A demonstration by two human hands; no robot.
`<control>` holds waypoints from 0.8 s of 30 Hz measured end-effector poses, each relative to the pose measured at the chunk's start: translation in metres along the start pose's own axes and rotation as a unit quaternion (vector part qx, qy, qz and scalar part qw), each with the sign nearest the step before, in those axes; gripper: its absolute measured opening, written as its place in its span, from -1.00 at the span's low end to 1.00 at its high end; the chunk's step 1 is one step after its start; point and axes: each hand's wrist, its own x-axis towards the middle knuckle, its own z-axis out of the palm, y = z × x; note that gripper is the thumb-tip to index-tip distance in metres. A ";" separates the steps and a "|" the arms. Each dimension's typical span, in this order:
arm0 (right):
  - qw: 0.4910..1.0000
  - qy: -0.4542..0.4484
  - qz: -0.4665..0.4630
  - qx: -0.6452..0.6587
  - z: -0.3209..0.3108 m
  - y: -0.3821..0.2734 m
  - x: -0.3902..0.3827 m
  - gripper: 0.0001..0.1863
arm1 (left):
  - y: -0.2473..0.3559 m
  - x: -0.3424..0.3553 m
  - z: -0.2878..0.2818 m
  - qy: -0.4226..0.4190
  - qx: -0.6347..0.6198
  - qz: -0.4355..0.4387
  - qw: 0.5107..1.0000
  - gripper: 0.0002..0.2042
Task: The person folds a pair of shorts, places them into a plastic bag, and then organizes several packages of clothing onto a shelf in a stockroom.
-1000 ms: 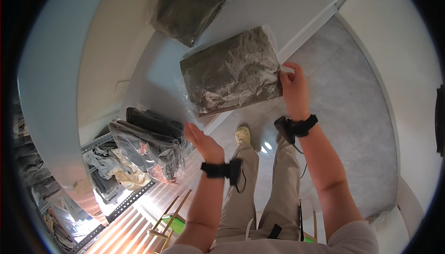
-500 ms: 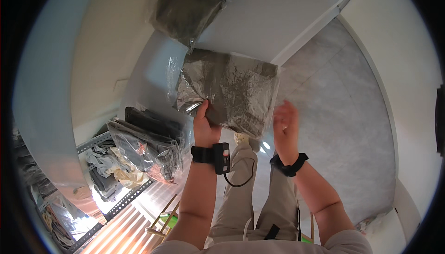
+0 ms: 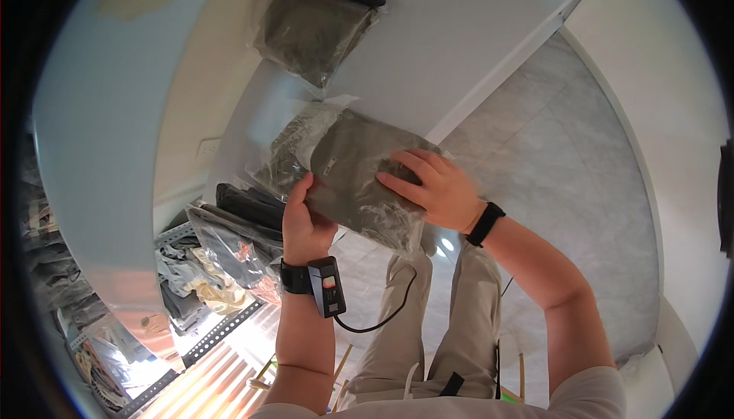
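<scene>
A folded dark olive-grey garment in a crinkled clear bag [image 3: 344, 167] is in the middle, lying at an angle. My left hand [image 3: 304, 220] grips its near left edge with the thumb on top and the fingers hidden underneath. My right hand [image 3: 436, 190] lies palm down over the bag's right part, fingers spread on the surface. A stack of dark bagged garments [image 3: 229, 228] is to the left of my left hand, partly behind the held bag. More dark bagged garments [image 3: 310, 29] lie farther back on the pale surface [image 3: 474, 44].
A metal shelf with loose grey and cream cloths [image 3: 195, 289] stands at lower left, with further piles [image 3: 53, 243] beyond. Pale curved panels [image 3: 95, 151] border the left, a white wall [image 3: 680, 151] the right. My legs stand on the grey tiled floor [image 3: 589, 190].
The bag has turned and moved left and nearer. My left hand has taken hold of its near edge. My right hand let go of its side, then came down spread on top.
</scene>
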 end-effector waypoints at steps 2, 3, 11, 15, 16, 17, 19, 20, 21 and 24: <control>1.000 0.021 0.004 0.012 0.015 0.001 0.000 -0.43 | -0.001 -0.002 0.002 -0.026 -0.004 0.011 1.000 -0.67; 0.999 0.041 0.008 0.022 0.021 0.001 0.002 -0.49 | -0.004 -0.011 0.011 -0.069 0.004 0.045 0.997 -0.65; 0.991 0.076 0.043 0.098 0.057 -0.033 0.026 -0.57 | 0.012 -0.011 -0.023 -0.034 0.221 0.161 0.961 -0.74; 0.969 0.005 -0.030 0.246 0.052 -0.026 0.054 -0.39 | 0.050 -0.006 -0.060 -0.016 0.317 0.174 0.932 -0.76; 0.969 0.014 -0.029 0.243 0.050 -0.015 0.061 -0.39 | 0.056 -0.009 -0.065 -0.022 0.361 0.189 0.913 -0.75; 0.964 -0.024 -0.017 0.265 0.049 -0.003 0.068 -0.37 | 0.062 -0.013 -0.063 -0.008 0.391 0.192 0.900 -0.74; 0.959 -0.051 -0.006 0.280 0.046 0.023 0.092 -0.34 | 0.073 -0.019 -0.059 -0.016 0.657 0.275 0.702 -0.73; 0.990 -0.025 -0.039 0.133 0.048 0.035 0.110 -0.35 | 0.079 -0.023 -0.058 0.000 0.750 0.322 0.578 -0.72; 0.997 0.000 -0.069 -0.017 0.050 0.043 0.127 -0.36 | 0.081 -0.015 -0.066 0.006 0.559 0.247 0.791 -0.72; 0.966 -0.042 -0.073 -0.243 0.062 0.066 0.171 -0.36 | 0.085 -0.001 -0.076 0.007 0.717 0.307 0.625 -0.71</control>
